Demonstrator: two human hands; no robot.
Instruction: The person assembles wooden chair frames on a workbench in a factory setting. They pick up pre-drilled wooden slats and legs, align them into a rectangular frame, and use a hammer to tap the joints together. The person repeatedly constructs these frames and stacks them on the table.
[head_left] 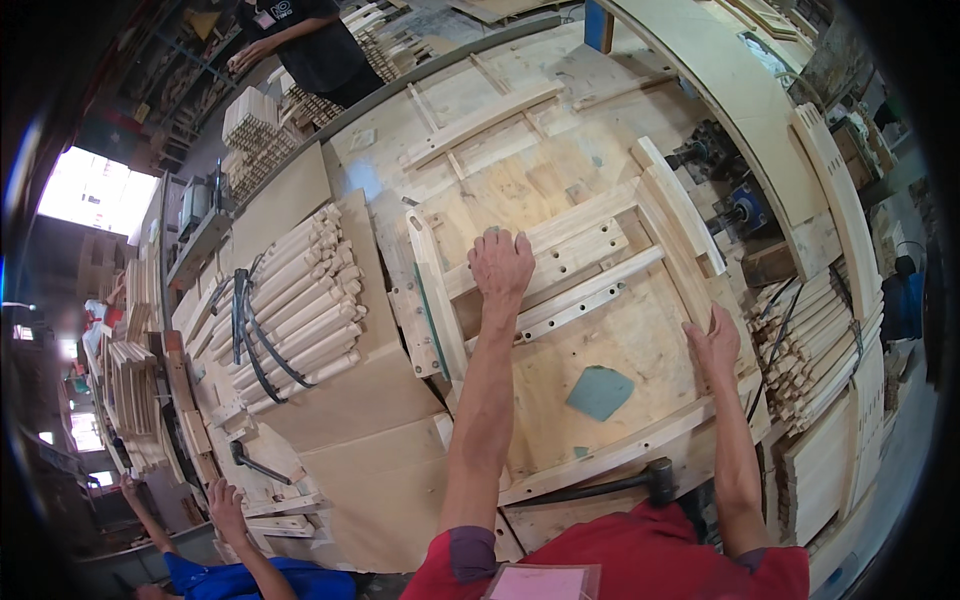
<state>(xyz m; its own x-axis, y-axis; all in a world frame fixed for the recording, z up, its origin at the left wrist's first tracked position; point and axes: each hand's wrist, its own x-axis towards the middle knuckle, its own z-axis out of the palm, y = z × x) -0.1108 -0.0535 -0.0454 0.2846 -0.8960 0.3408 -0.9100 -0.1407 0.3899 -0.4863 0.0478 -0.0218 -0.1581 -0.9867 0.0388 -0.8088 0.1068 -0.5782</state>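
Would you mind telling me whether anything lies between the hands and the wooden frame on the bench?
Nothing visible does. The left hand already rests flat on the upper slotted rail of the wooden frame, and the right hand touches the frame's right side. The mallet lies apart, near the bench's front edge.

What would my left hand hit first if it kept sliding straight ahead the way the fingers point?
Probably nothing soon: past the wooden rail under your left hand, only bare plywood table shows ahead.
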